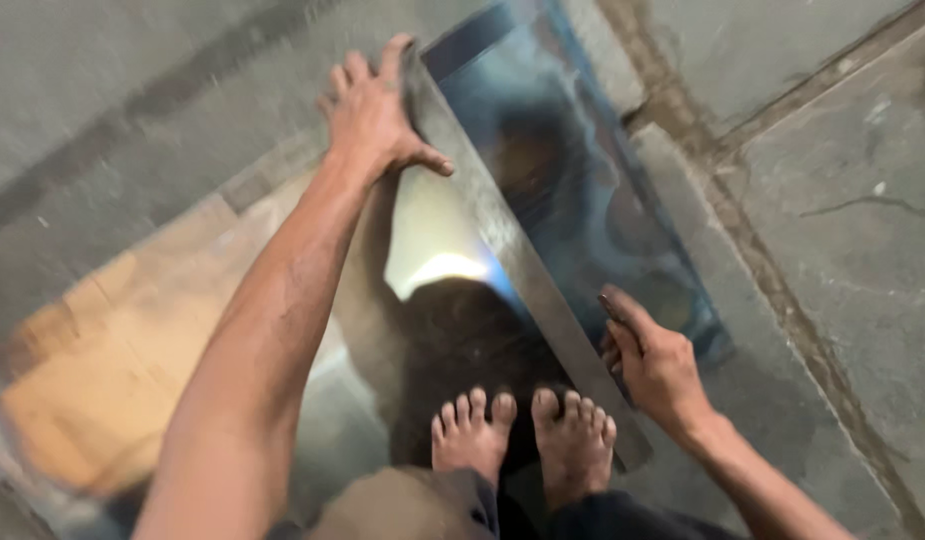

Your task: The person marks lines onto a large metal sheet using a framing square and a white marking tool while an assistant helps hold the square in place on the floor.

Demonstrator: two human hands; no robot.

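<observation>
A large shiny metal sheet (pixel 572 180) lies on the floor, bent upward along a long fold line (pixel 502 240). My left hand (pixel 374 112) grips the far end of the raised edge, arm stretched out. My right hand (pixel 650 358) holds the same edge near its close end, fingers curled on the sheet. My two bare feet (pixel 522 435) stand on the flat, reflective part of the sheet (pixel 182 330), just beside the fold.
Rough grey concrete floor (pixel 842 200) with cracks and a joint line runs along the right. The flat sheet part reflects warm orange and white light at the left. Dark trouser fabric (pixel 422 505) shows at the bottom.
</observation>
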